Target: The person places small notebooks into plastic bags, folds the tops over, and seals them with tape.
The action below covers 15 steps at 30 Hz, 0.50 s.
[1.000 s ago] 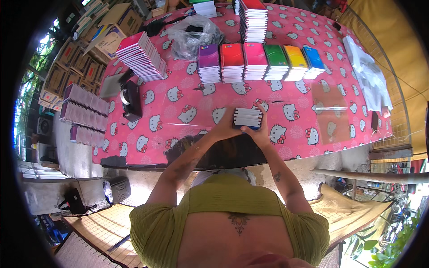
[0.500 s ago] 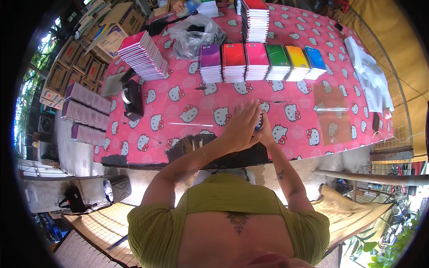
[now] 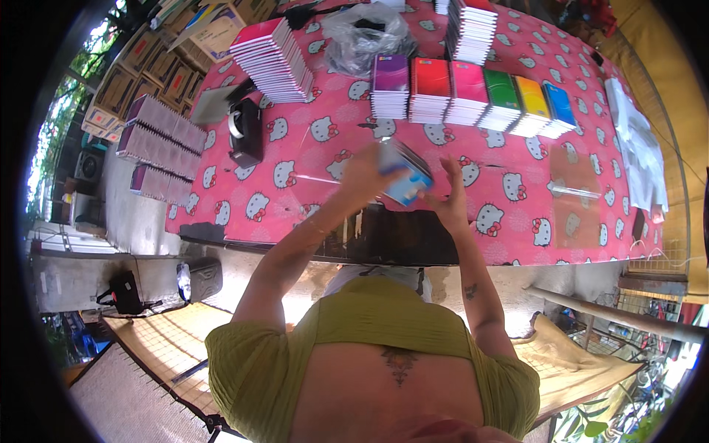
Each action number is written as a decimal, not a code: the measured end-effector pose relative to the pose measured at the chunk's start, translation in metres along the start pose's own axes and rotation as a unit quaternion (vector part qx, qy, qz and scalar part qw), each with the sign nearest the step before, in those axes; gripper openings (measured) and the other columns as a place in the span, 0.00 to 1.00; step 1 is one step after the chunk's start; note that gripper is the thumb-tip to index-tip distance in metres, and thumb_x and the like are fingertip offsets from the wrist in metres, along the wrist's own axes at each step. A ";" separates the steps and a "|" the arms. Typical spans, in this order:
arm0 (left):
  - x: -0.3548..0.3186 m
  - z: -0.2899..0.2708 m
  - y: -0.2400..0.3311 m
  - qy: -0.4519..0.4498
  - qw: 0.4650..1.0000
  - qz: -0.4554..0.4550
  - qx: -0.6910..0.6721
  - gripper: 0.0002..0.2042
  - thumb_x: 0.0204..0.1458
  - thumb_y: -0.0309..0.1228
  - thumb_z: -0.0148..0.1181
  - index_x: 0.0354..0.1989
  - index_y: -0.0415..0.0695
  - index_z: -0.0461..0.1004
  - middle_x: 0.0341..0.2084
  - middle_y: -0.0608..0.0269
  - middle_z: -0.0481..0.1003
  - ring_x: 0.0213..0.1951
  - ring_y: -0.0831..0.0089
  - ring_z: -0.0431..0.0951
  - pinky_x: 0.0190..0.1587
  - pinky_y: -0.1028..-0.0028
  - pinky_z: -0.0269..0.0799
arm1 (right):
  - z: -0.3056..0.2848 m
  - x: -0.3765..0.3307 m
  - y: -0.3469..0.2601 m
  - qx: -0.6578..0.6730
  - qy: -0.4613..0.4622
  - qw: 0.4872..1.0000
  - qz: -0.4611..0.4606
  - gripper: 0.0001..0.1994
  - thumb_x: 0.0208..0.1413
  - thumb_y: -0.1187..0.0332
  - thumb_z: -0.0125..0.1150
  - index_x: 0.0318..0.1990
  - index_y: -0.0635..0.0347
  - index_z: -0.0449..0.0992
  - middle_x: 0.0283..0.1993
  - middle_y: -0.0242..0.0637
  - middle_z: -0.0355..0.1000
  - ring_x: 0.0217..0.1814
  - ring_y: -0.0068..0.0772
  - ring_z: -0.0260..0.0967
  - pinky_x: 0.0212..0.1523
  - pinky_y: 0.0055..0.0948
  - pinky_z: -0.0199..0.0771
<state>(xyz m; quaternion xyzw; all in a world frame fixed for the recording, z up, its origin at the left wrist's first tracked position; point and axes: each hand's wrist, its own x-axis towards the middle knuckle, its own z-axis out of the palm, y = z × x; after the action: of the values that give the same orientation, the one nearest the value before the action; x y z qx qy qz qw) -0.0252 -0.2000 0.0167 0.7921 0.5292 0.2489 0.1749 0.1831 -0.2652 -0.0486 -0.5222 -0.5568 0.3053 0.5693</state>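
A small blue notebook (image 3: 411, 186) is tilted over the near middle of the table, its wrapping catching the light; whether it is one or a small stack I cannot tell. My left hand (image 3: 362, 176) grips it from the left side, slightly blurred. At its right corner is my right hand (image 3: 452, 198), fingers stretched and apart, with the thumb close to the edge. Beyond my hands runs a row of notebook stacks: purple (image 3: 391, 70), red (image 3: 430, 77), pink (image 3: 468, 81), green (image 3: 502, 90), yellow (image 3: 532, 97) and blue (image 3: 560, 105).
A black tape dispenser (image 3: 247, 133) stands at the left. Tall notebook piles (image 3: 273, 63) rise behind it and at the far side (image 3: 471, 33). A clear plastic bag (image 3: 362, 44) lies between them. At the right are a brown sheet (image 3: 576, 196) and white plastic bags (image 3: 636, 148).
My hands, earlier pressed together around the notebook, have come apart. The right hand's fingers have opened, and the notebook's blue face now shows. The view has shifted, moving the table contents rightward.
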 end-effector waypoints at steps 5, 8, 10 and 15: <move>-0.012 -0.043 -0.148 0.030 0.868 -0.323 -0.376 0.38 0.46 0.56 0.68 0.51 0.30 0.71 0.37 0.51 0.79 0.36 0.66 0.80 0.38 0.69 0.76 | 0.080 -0.009 0.017 -0.283 -0.208 0.930 -0.113 0.45 0.43 0.49 0.72 0.68 0.54 0.59 0.70 0.48 0.56 0.74 0.52 0.49 0.70 0.59 0.48; -0.023 -0.039 -0.156 0.035 0.844 -0.367 -0.390 0.43 0.45 0.61 0.67 0.52 0.27 0.71 0.43 0.48 0.76 0.41 0.65 0.79 0.44 0.70 0.75 | 0.097 0.005 0.026 -0.403 -0.286 0.864 -0.096 0.49 0.42 0.37 0.67 0.70 0.51 0.58 0.74 0.45 0.49 0.78 0.51 0.39 0.70 0.68 0.39; -0.016 -0.034 -0.146 -0.011 0.840 -0.368 -0.398 0.44 0.44 0.61 0.67 0.52 0.26 0.70 0.42 0.48 0.76 0.41 0.64 0.79 0.45 0.69 0.75 | 0.091 0.017 0.035 -0.437 -0.313 0.840 -0.079 0.55 0.36 0.32 0.67 0.71 0.49 0.56 0.77 0.44 0.43 0.80 0.50 0.33 0.71 0.68 0.33; -0.012 -0.001 -0.185 -0.063 0.859 -0.389 -0.326 0.43 0.42 0.64 0.67 0.46 0.26 0.75 0.38 0.51 0.78 0.39 0.65 0.79 0.43 0.65 0.73 | 0.079 0.038 0.034 -0.475 -0.347 0.807 -0.047 0.58 0.31 0.32 0.70 0.72 0.48 0.55 0.78 0.44 0.41 0.80 0.51 0.33 0.70 0.69 0.33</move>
<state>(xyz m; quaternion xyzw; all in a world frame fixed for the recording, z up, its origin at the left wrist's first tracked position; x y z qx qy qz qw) -0.1688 -0.1412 -0.0850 0.4332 0.6711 0.2685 0.5383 0.1225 -0.2009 -0.0813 -0.5597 -0.8167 0.1366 0.0330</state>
